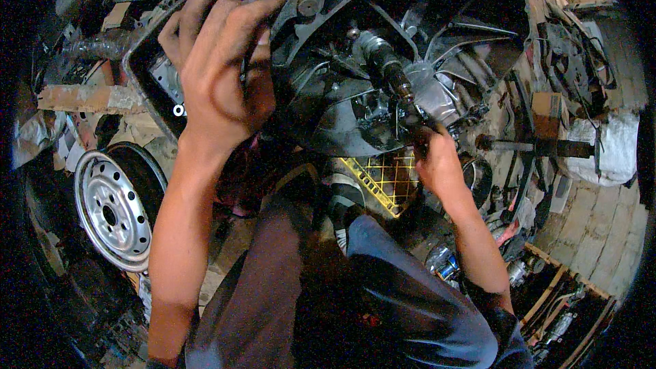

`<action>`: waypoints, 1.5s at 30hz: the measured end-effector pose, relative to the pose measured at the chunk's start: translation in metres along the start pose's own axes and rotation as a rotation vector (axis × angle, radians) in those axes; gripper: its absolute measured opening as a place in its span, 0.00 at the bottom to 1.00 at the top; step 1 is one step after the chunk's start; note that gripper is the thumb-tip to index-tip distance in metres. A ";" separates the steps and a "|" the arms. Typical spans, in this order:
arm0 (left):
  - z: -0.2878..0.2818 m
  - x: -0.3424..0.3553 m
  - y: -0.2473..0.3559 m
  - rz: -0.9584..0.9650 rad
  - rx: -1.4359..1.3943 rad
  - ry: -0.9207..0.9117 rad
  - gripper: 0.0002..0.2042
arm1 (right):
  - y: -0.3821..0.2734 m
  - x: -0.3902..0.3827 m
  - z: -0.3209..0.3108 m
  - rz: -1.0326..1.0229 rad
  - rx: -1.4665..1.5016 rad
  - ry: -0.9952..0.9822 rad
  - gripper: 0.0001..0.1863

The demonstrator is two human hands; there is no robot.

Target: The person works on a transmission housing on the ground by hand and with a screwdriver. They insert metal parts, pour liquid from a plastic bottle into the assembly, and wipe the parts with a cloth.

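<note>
A large dark metal gearbox bell housing (335, 119) fills the upper middle, with its hollow side toward me. From its centre a greasy input shaft (379, 55) sticks out, pointing down and to the right. My left hand (222, 75) is raised beside the housing's left rim, its fingers bent and apart, with nothing clearly seen in them. Just below the shaft's tip, my right hand (441, 164) is closed near the housing's lower edge. Its fingers are in shadow, and what they hold is hidden.
At the left stands a silver steel wheel rim (113, 208). A yellow plastic crate (383, 188) sits below the housing. To the right lie a rusty shaft (533, 145), a white sack (601, 150) and scattered metal parts. A blue can (444, 263) is near my right forearm.
</note>
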State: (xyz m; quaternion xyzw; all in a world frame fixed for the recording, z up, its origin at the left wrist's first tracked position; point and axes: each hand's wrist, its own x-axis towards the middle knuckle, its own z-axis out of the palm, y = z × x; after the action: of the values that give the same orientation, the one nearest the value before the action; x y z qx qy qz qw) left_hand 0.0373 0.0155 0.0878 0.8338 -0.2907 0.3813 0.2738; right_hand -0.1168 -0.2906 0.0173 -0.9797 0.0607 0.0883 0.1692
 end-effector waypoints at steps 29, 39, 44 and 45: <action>0.004 -0.008 -0.008 -0.024 -0.077 -0.018 0.19 | -0.031 0.038 -0.080 -0.227 0.039 0.172 0.20; 0.006 -0.008 -0.008 -0.037 -0.064 -0.037 0.20 | -0.032 0.056 -0.095 -0.331 -0.157 0.149 0.21; 0.003 -0.006 -0.006 -0.028 -0.045 -0.035 0.19 | -0.038 0.054 -0.101 -0.445 -0.181 0.134 0.23; 0.002 -0.005 -0.006 -0.018 -0.039 -0.033 0.19 | -0.036 0.056 -0.103 -0.428 -0.165 0.121 0.23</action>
State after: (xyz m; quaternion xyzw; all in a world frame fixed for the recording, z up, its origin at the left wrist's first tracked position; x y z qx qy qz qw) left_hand 0.0395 0.0199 0.0812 0.8371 -0.2948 0.3592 0.2886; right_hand -0.0412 -0.2973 0.1135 -0.9843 -0.1456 -0.0036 0.0995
